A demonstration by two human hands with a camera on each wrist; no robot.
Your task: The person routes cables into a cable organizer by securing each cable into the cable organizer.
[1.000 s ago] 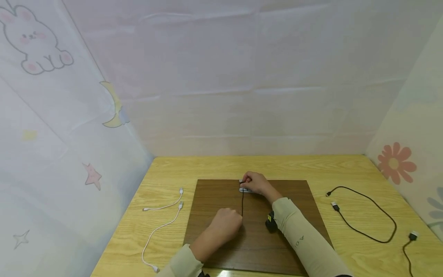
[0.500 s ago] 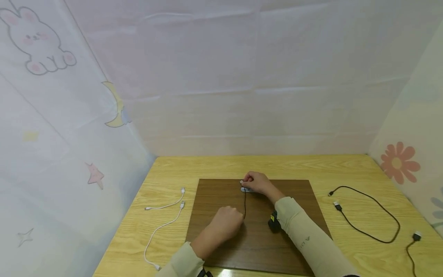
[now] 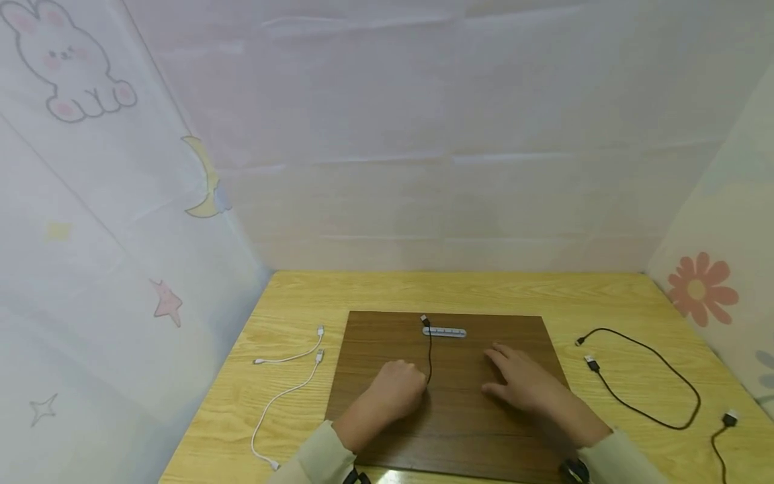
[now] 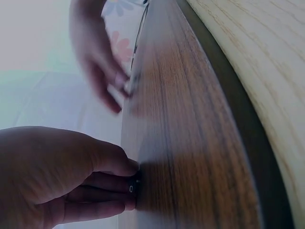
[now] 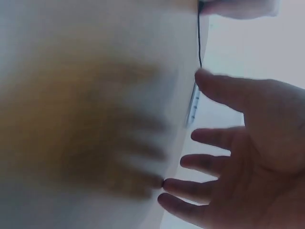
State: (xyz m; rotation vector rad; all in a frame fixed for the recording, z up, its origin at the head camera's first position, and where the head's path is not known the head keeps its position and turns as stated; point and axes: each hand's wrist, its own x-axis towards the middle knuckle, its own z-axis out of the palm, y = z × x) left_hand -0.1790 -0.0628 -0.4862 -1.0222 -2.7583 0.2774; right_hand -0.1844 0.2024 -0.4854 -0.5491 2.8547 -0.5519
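Observation:
A short black cable (image 3: 431, 353) runs over the brown board (image 3: 459, 430). Its far plug lies across the left end of a light slotted strip (image 3: 447, 332). My left hand (image 3: 392, 393) holds the near end low against the board; in the left wrist view a small black connector (image 4: 133, 187) is pinched between thumb and fingers. My right hand (image 3: 523, 380) is spread above the board to the right of the cable, holding nothing. In the right wrist view its fingers stand apart, with the strip (image 5: 193, 106) beyond them.
Two white cables (image 3: 279, 396) lie on the yellow wooden table (image 3: 224, 430) left of the board. On the right are a looped black cable (image 3: 665, 366) and another black cable (image 3: 719, 444). Patterned cloth walls (image 3: 447, 202) stand around the table.
My right hand has let go of the cable's far plug and moved right and nearer, its fingers spreading and the strip coming into view. The left hand has stayed in place.

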